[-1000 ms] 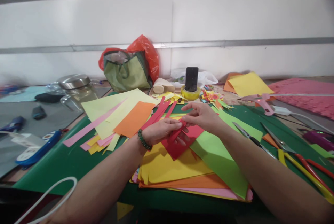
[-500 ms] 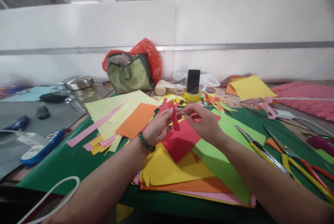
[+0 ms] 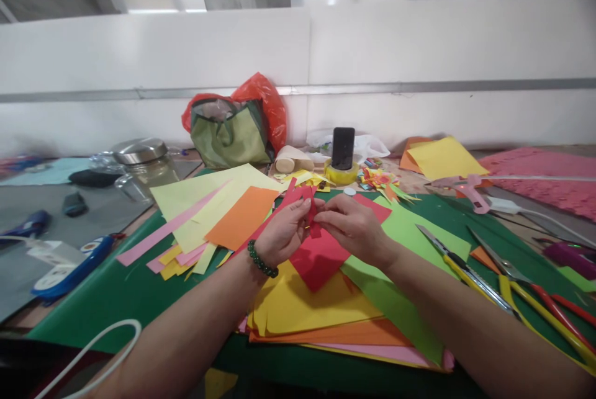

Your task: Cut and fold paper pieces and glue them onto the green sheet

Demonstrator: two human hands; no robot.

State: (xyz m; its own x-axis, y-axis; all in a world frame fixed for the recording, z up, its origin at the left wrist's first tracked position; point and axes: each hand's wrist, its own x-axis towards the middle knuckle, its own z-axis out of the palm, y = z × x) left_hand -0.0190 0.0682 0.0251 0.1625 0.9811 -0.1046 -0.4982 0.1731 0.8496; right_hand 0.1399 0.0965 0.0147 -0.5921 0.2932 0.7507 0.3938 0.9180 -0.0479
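Red paper strips (image 3: pixel 313 206) are pinched in my left hand (image 3: pixel 285 229), which wears a dark green bead bracelet. My right hand (image 3: pixel 354 223) meets them from the right, its fingertips closed on the edge of the strips. How the strips cross or fold is partly hidden by my fingers. Beneath both hands lies a red paper sheet (image 3: pixel 316 262) on top of yellow sheets (image 3: pixel 321 309). A light green sheet (image 3: pixel 395 287) sticks out under my right forearm.
A utility knife (image 3: pixel 465 272) and scissors (image 3: pixel 512 272) lie at the right, with a pink glue gun (image 3: pixel 470 189) behind them. A phone (image 3: pixel 343 147) stands in a yellow tape roll (image 3: pixel 341 174). Left are pale yellow sheets (image 3: pixel 186 194), a glass jar (image 3: pixel 149 166) and a white cable (image 3: pixel 112 327).
My right hand has moved left and closed its fingertips on the red strips; before, it hovered apart from them. My left hand keeps its hold in nearly the same place.
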